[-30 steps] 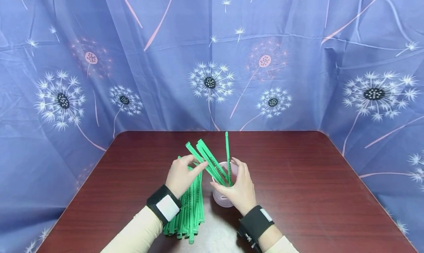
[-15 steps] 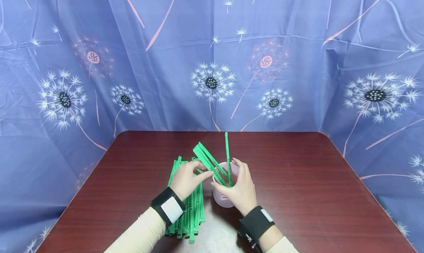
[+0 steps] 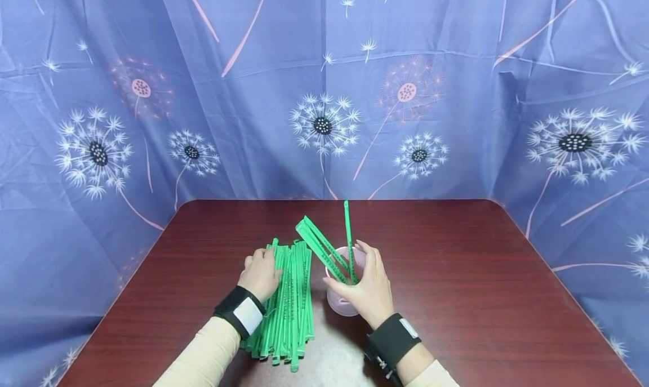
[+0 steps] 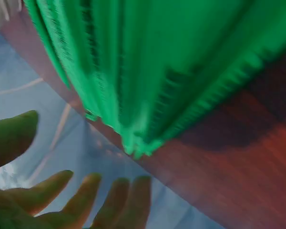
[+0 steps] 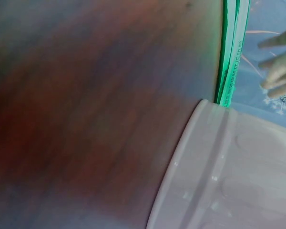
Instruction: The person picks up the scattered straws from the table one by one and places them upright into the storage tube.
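Note:
A pile of slim green wrapped sticks [image 3: 291,302], printed with dark lettering, lies on the table left of centre. Over the pile's left edge is my left hand [image 3: 259,274]; in the left wrist view its fingers [image 4: 117,200] are spread beside the sticks with nothing between them. My right hand [image 3: 372,294] holds a pale pink cup [image 3: 341,303] by its sides, thumb on the near left. Several green sticks [image 3: 321,249] stand in the cup, most leaning left and one nearly upright [image 3: 348,229]. The right wrist view shows the cup's ribbed wall [image 5: 248,176].
The dark red wooden table [image 3: 456,297] has rounded far corners. Behind it and on both sides hangs a blue dandelion-print cloth [image 3: 253,122]. The pile and the cup stand close together, with a narrow strip of table between them.
My left hand put a green stick into the cup beside the others, let go, then moved left and down to the pile. The right hand stays on the cup.

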Demonstrator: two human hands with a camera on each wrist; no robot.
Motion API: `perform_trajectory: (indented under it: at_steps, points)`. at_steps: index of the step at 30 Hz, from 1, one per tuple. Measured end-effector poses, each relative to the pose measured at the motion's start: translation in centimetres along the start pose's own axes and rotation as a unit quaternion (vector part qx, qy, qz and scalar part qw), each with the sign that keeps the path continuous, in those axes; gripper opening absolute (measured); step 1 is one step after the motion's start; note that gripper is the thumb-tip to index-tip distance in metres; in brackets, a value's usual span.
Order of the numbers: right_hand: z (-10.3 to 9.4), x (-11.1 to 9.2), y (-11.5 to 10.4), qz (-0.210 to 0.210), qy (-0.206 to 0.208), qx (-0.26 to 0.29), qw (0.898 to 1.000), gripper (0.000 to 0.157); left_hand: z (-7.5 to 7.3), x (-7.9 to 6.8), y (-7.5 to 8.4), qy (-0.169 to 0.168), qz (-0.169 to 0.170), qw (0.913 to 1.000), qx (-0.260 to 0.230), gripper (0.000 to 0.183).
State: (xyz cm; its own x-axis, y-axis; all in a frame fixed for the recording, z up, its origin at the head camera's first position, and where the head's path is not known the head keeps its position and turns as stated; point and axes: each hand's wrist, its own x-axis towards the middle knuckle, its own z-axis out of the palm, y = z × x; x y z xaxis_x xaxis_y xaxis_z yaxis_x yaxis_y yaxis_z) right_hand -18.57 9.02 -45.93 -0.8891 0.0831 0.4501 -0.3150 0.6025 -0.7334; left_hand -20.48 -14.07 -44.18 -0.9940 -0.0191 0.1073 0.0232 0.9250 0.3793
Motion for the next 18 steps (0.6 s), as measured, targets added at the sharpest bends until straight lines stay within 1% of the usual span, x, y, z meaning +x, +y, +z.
perform_trajectory:
  at_steps: [2, 6, 12, 14, 18]
  points:
    - [0.0, 0.0, 0.0, 0.000, 0.000, 0.001, 1.000, 0.095, -0.1, 0.1, -0.7, -0.016, -0.017, 0.9997, 0.005, 0.053]
    - [0.0, 0.0, -0.1, 0.001, -0.005, 0.003, 1.000, 0.095, -0.3, 0.0, -1.7, -0.040, -0.027, 0.9986, 0.020, 0.054]
    - [-0.1, 0.0, -0.2, 0.008, -0.008, 0.007, 1.000, 0.094, -0.4, 0.0, -2.5, -0.042, -0.004, 0.9983, 0.040, 0.044]
    - [-0.1, 0.0, -0.2, 0.009, -0.008, 0.007, 1.000, 0.093, -0.3, 0.1, -2.6, -0.044, -0.001, 0.9983, 0.037, 0.041]
    - [-0.1, 0.0, -0.2, 0.007, -0.009, 0.005, 1.000, 0.093, -0.4, 0.2, -3.1, -0.057, -0.008, 0.9982, 0.020, 0.036]
